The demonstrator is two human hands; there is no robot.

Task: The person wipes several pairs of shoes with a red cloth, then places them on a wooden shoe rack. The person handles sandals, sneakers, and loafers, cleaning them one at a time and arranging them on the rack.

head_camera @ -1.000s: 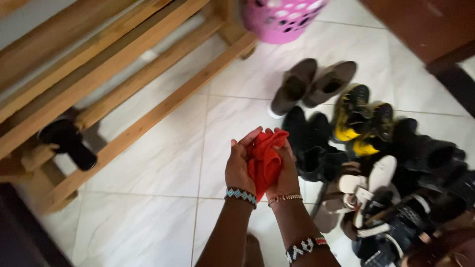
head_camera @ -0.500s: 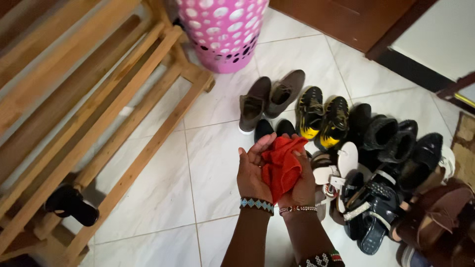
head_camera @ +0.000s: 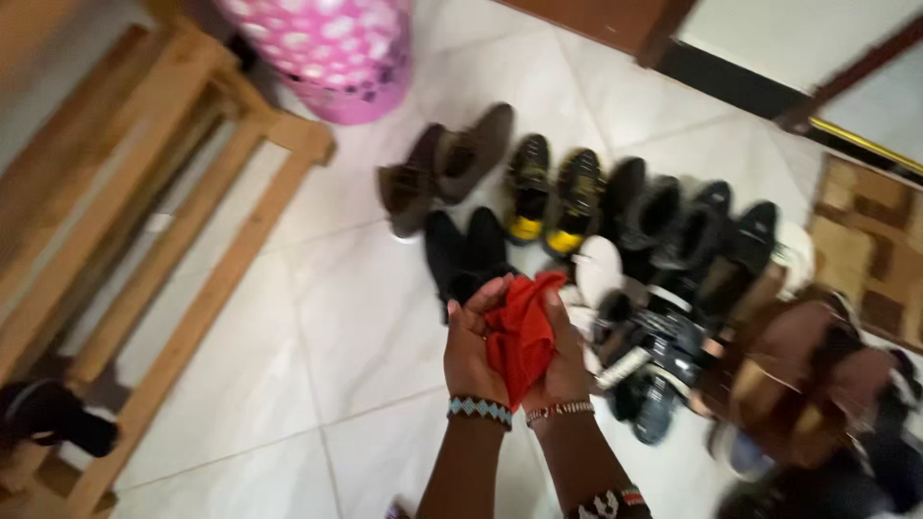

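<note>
A crumpled red cloth [head_camera: 519, 336] is pressed between my two hands, held over the white tiled floor. My left hand [head_camera: 469, 351] cups it from the left, with a beaded blue and white band at the wrist. My right hand [head_camera: 567, 360] closes on it from the right and wears a thin bracelet. Just beyond the cloth lies a pair of black shoes [head_camera: 464, 252]. The frame is motion-blurred.
Several shoes and sandals crowd the floor to the right: brown boots [head_camera: 444, 165], black and yellow shoes [head_camera: 552, 197], black shoes [head_camera: 687, 235]. A wooden shoe rack [head_camera: 183, 279] runs along the left, one black shoe [head_camera: 53, 415] on it. A pink perforated basket [head_camera: 332, 53] stands behind. A mat [head_camera: 870, 255] lies far right.
The view has swung right and blurred, so rack and basket slid left and more shoes and a mat appeared. My hands keep the red cloth bunched between them.
</note>
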